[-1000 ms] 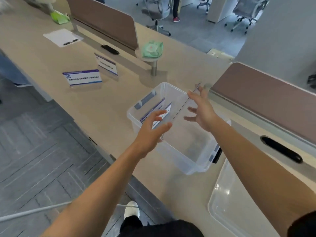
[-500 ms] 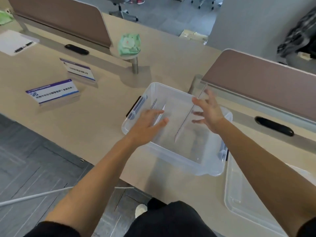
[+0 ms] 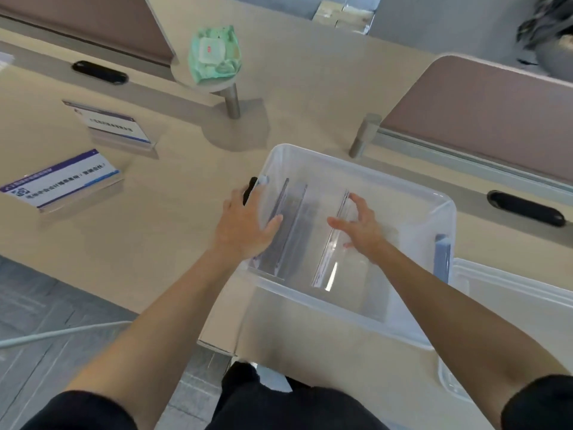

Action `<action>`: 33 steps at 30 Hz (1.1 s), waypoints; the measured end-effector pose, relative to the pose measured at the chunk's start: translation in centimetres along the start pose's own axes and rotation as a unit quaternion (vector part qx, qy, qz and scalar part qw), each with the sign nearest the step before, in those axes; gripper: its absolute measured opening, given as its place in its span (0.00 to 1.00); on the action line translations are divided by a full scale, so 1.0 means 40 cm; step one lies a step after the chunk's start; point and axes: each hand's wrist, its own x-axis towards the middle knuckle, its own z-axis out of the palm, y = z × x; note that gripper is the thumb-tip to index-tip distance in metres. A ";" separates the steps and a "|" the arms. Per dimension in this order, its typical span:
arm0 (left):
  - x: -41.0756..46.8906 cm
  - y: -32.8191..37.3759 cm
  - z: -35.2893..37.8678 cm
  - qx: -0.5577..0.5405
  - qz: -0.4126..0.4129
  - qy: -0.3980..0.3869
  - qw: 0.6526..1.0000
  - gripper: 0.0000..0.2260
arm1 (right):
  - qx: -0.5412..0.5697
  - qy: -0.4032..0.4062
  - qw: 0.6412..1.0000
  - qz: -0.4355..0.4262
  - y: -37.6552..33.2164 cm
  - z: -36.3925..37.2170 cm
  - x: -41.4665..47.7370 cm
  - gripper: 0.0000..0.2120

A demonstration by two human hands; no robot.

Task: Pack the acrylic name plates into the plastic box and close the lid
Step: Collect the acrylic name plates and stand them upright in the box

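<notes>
Desk (image 3: 173, 243), pale laminate. Plastic box (image 3: 434, 305), clear and rectangular, lies open; its lid (image 3: 508, 305) is just beside it on the right. Inside, name plates (image 3: 297, 231) stand on edge, long axes running away from the person. Two more plates (image 3: 62, 184) lie well left, nearer the left hand (image 3: 245, 225). That hand rests spread on the box's left wall, gripping nothing. Right hand (image 3: 362, 228), inside the box, is half-curled against an upright plate (image 3: 333, 240); grip uncertain.

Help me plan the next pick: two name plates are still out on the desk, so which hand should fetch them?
Left. The left hand rests at the box edge nearest both desk name plates; the right hand is inside the box, steadying a plate.
</notes>
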 end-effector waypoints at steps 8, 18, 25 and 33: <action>0.014 -0.029 -0.003 -0.060 -0.001 -0.001 0.998 0.27 | 0.084 -0.014 0.995 0.044 0.027 0.064 0.044 0.42; 0.012 -0.025 0.000 -0.005 0.001 -0.004 1.000 0.28 | 0.096 -0.091 0.988 0.084 0.058 0.037 0.052 0.46; 0.009 -0.014 -0.008 0.012 -0.005 -0.013 1.000 0.29 | 0.002 -0.054 0.998 0.030 0.057 0.043 -0.008 0.43; 0.011 -0.013 -0.009 0.012 -0.004 -0.020 1.000 0.29 | 0.009 -0.100 0.995 -0.009 0.081 0.052 -0.051 0.41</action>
